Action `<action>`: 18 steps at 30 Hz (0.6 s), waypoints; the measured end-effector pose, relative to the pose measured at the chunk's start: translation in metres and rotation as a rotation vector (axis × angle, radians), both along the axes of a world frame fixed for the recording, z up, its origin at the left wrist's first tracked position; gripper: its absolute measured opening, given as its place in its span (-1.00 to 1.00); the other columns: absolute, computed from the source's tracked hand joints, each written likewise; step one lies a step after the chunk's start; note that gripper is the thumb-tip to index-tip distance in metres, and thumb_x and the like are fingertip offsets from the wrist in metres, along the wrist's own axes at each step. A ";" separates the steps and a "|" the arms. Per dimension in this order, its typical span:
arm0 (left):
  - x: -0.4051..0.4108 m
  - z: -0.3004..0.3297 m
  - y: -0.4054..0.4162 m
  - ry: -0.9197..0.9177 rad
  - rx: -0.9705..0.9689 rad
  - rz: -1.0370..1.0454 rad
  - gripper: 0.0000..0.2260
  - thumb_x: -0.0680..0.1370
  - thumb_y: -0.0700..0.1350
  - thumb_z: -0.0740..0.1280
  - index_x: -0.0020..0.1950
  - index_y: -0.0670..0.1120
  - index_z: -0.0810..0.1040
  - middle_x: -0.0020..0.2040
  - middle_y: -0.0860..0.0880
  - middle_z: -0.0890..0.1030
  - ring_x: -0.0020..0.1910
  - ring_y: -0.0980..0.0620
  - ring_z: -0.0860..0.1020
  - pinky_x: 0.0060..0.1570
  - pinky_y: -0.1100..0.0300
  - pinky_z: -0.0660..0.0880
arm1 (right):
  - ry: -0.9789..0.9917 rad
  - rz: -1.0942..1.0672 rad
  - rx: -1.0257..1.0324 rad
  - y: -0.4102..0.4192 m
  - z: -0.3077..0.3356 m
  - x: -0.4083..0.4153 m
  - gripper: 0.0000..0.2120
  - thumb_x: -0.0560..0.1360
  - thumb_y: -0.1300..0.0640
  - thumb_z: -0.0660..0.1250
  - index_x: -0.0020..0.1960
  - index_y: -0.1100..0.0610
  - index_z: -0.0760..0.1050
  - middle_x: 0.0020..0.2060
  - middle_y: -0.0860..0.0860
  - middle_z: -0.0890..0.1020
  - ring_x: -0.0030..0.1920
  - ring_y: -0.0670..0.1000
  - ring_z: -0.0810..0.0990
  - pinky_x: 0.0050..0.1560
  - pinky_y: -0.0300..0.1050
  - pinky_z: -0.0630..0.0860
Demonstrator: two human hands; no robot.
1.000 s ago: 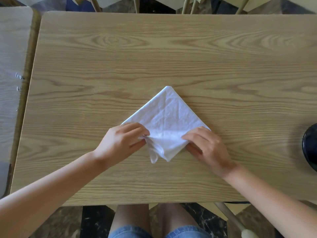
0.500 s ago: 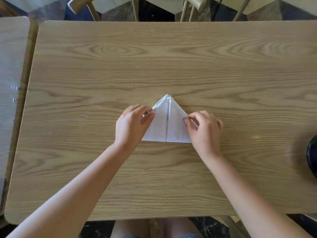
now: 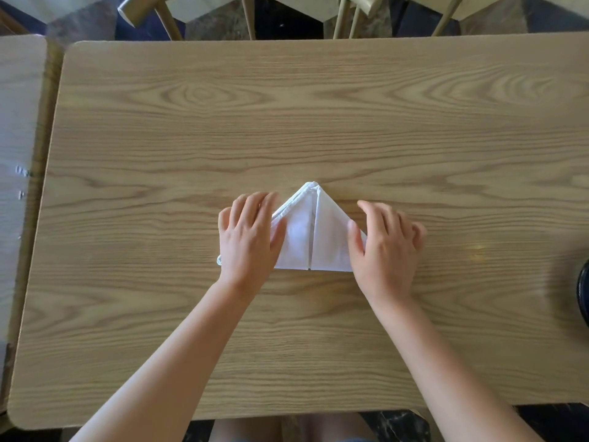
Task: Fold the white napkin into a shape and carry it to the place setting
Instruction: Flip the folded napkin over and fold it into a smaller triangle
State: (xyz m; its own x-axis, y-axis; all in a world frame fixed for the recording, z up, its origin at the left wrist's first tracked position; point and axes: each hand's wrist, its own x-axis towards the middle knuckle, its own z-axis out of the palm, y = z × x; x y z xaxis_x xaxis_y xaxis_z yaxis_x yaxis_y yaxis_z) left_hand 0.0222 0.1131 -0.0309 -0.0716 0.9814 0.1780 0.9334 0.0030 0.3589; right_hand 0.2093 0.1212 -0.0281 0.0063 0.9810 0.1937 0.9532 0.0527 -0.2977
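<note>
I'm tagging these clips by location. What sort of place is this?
Probably a dining room or small eatery. A wood-grain table abuts a second table, wooden chairs stand along the far side, and a white napkin is being folded by hand.

- We see a light oak-grain worktop (image 3: 318, 122) filling most of the view, with rounded corners.
- At nine o'clock, a second, paler table (image 3: 16, 129) stands just beside it.
- At twelve o'clock, wooden chair legs (image 3: 167, 22) stand on dark marbled floor (image 3: 287, 17).
- Soft glare at three o'clock.
</note>
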 end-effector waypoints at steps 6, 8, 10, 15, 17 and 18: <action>0.008 -0.007 -0.019 0.144 -0.030 -0.344 -0.54 0.58 -0.14 0.09 0.49 -0.11 0.18 0.50 -0.03 0.17 0.50 0.02 0.11 0.42 -0.11 0.08 | -0.135 0.298 -0.101 -0.021 -0.005 -0.019 -0.50 0.57 0.07 0.08 0.49 0.08 0.12 0.49 0.04 0.20 0.50 0.05 0.06 0.42 0.31 -0.09; 0.014 -0.013 -0.013 0.157 -0.106 -0.333 -0.54 0.59 -0.13 0.08 0.50 -0.10 0.16 0.50 -0.05 0.17 0.49 -0.01 0.13 0.43 -0.12 0.09 | -0.154 0.322 -0.174 -0.016 -0.012 -0.027 -0.50 0.57 0.06 0.03 0.49 0.11 0.13 0.49 0.04 0.18 0.50 0.05 0.06 0.42 0.32 -0.04; 0.016 -0.018 -0.009 0.143 -0.138 -0.306 -0.56 0.60 -0.10 0.08 0.48 -0.11 0.22 0.49 -0.06 0.24 0.47 -0.03 0.19 0.41 -0.11 0.17 | -0.166 0.324 -0.236 -0.009 -0.018 -0.030 -0.50 0.57 0.04 0.01 0.47 0.15 0.15 0.49 0.04 0.19 0.50 0.05 0.08 0.42 0.30 0.04; 0.017 -0.020 -0.007 0.111 -0.177 -0.294 -0.56 0.59 -0.07 0.06 0.47 -0.14 0.27 0.47 -0.05 0.28 0.46 -0.06 0.23 0.39 -0.07 0.26 | -0.186 0.315 -0.291 -0.004 -0.024 -0.032 -0.48 0.57 -0.01 -0.05 0.50 0.14 0.08 0.50 0.01 0.16 0.50 0.02 0.08 0.43 0.19 0.10; 0.016 -0.016 -0.005 0.117 -0.188 -0.316 -0.56 0.59 -0.07 0.05 0.46 -0.15 0.28 0.47 -0.07 0.30 0.46 -0.07 0.24 0.38 -0.06 0.27 | -0.170 0.334 -0.296 -0.003 -0.020 -0.032 -0.47 0.58 -0.02 -0.08 0.50 0.13 0.08 0.50 0.01 0.15 0.50 0.01 0.08 0.43 0.20 0.09; 0.013 -0.014 -0.005 0.125 -0.187 -0.337 -0.55 0.59 -0.05 0.05 0.46 -0.15 0.28 0.46 -0.07 0.30 0.45 -0.07 0.24 0.38 -0.07 0.27 | -0.169 0.351 -0.292 -0.003 -0.019 -0.029 -0.47 0.58 -0.03 -0.08 0.50 0.13 0.08 0.50 0.01 0.15 0.50 0.02 0.07 0.44 0.21 0.07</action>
